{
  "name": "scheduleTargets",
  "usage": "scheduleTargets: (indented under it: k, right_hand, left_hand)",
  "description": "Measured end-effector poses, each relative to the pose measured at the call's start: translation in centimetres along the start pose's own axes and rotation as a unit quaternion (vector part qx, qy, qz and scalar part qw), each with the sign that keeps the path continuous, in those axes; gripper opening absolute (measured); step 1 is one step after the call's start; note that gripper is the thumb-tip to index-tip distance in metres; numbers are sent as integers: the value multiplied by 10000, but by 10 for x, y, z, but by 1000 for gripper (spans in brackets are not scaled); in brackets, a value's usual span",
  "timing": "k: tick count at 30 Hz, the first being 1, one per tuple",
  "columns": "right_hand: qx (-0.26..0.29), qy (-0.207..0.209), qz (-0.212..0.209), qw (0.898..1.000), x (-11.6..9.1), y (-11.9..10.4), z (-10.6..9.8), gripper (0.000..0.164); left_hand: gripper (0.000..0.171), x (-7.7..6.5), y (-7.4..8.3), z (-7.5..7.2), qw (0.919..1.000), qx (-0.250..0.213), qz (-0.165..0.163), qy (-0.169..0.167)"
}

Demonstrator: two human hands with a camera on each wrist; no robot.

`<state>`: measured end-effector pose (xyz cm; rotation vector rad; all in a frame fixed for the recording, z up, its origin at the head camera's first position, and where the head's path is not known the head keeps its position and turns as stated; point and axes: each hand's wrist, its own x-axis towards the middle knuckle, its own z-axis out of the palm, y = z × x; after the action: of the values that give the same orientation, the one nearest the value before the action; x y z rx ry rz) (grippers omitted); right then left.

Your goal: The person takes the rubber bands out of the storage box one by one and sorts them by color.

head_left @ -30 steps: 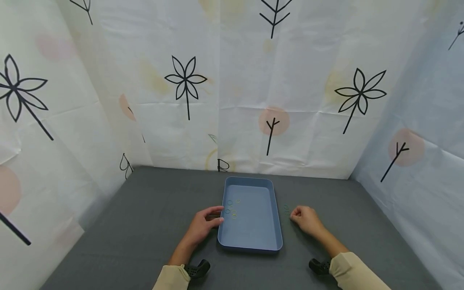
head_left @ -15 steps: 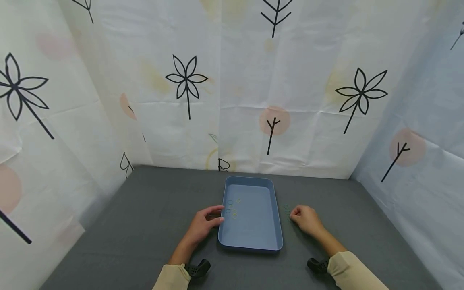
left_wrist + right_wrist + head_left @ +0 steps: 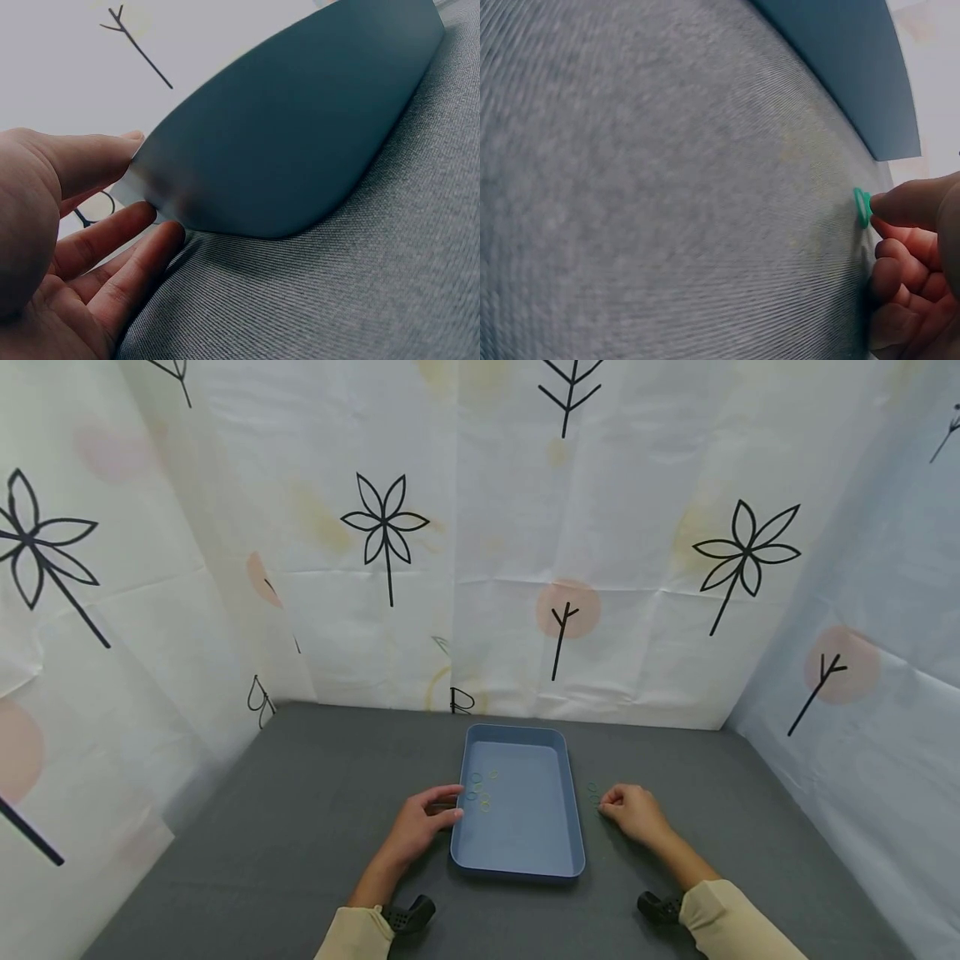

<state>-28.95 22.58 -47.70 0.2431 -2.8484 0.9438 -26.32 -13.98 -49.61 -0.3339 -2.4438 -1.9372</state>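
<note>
Working from both sides of a blue tray, a person keeps one hand to each long wall; the right hand is over the counter just beside the right wall, thumb and forefinger pinching a green band; whether that band is clear of the cloth or touching it, the right wrist view does not settle.

Other green bands lie on the counter in the strip between the right hand and the tray, in a short row roughly along the tray's long side; the right hand is much the nearer to them, the left being across the tray's full width.

The left hand touches the left wall, its thumb at the rim and its fingers loosely extended against the outside; the tray's long axis runs away from the person; yellow and blue bands sit inside, close to the left wall and so on the far side from the right hand.

The relation that counts, by judgement, is sideways; the tray lies to the left of the pinched band, its right wall standing between band and tray floor.
</note>
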Motion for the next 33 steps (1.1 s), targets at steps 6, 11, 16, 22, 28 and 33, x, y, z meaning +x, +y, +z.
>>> scheduleTargets:
  k: [6,11,16,22,28,33]
  right_hand:
    - [143,-18,1,9999,2,-3,-5,7]
    - [243,111,-16,9996,7,-14,-11,6]
    - [353,188,-97,9992,17,-27,-15,4]
    - [372,112,-167,9991,28,-48,-14,5]
    - [376,-150,-280,9988,36,-74,-6,5]
    - [632,-454,-565,9954,45,-88,4,4]
  left_hand:
    - [38,0,1,1,10000,2,-9,-30]
    - [39,0,1,1,9999,-120,27,18]
    - [40,0,1,1,9999,-138,17,56]
    - [39,0,-1,0,10000,47,-36,12]
    - [40,0,-1,0,10000,-73,-30,36]
    - [39,0,1,0,9999,-108,-86,-27]
